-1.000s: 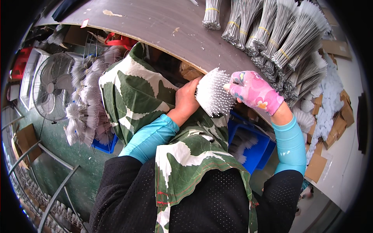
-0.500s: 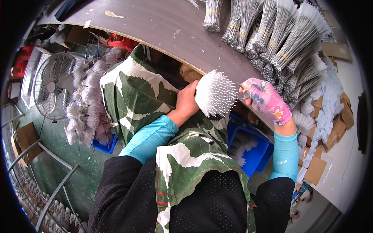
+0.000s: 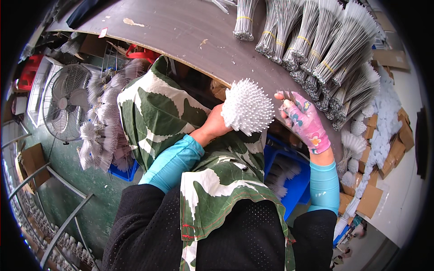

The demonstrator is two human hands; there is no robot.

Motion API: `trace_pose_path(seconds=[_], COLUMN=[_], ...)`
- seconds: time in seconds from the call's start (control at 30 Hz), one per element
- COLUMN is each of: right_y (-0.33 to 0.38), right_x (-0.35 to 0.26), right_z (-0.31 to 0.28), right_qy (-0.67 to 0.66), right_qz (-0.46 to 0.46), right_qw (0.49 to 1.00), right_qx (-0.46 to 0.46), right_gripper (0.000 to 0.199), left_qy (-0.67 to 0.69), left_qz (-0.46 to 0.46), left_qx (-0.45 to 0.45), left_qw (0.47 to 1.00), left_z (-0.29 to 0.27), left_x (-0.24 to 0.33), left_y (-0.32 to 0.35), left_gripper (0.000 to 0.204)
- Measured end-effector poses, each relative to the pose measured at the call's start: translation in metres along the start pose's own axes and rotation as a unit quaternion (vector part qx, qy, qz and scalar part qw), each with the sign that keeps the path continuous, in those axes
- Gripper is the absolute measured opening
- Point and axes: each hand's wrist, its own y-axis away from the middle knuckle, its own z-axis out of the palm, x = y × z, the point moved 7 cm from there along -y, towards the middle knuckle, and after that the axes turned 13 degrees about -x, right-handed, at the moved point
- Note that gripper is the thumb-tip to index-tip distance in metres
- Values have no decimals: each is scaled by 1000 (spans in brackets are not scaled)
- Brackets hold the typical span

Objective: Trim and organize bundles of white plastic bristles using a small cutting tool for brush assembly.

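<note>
My left hand (image 3: 216, 123) is closed around a bundle of thin brushes (image 3: 247, 107), with the dense white bristle tips fanned out toward the right. The handles are hidden by my fingers and the lap. A pink flowered fingerless glove covers my right hand (image 3: 302, 118), a short gap to the right of the bundle. Its fingers are closed on a small dark metal tool (image 3: 292, 96) with thin pointed tips, tweezers or small snips; I cannot tell which.
On the brown table (image 3: 181, 34) lie several brush bundles (image 3: 332, 49) tied with yellow bands, wire ends toward me. Below are a blue bin (image 3: 296, 189) with brushes and a camouflage cloth (image 3: 158, 108) over my lap. A fan (image 3: 65, 101) and hanging brushes (image 3: 106, 122) are at left.
The bundle has turned so its bristle tips face up more, and it has shifted slightly left. My right hand has moved a little left, and more of its metal tool shows.
</note>
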Motion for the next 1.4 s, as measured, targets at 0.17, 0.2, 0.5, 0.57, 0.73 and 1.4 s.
trace_pose_path(seconds=[0.17, 0.2, 0.5, 0.57, 0.73, 1.4], right_y=[-13, -16, -50, -52, -47, -38], right_x=[-19, -27, -53, -55, -65, -63], right_z=[5, 7, 20, 17, 16, 4], right_qy=[20, 53, 240, 248, 279, 297], right_qz=[-95, -117, -221, -227, -231, -290], right_qw=[995, 992, 944, 940, 927, 908], right_qx=[1, 12, -41, -57, -94, -53], right_gripper=[19, 17, 14, 15, 15, 9], left_qy=[-35, -16, 128, 141, 161, 301], left_qz=[-15, -37, -78, -88, -94, -79], left_qx=[-63, -93, -158, -178, -207, -192], left_qw=[997, 995, 976, 970, 960, 931], left_z=[0, 2, 4, 5, 8, 23], left_x=[4, 4, 18, 11, 20, 69], left_y=[-3, -4, -8, -5, -4, 15], left_gripper=[55, 60, 66, 60, 48, 68])
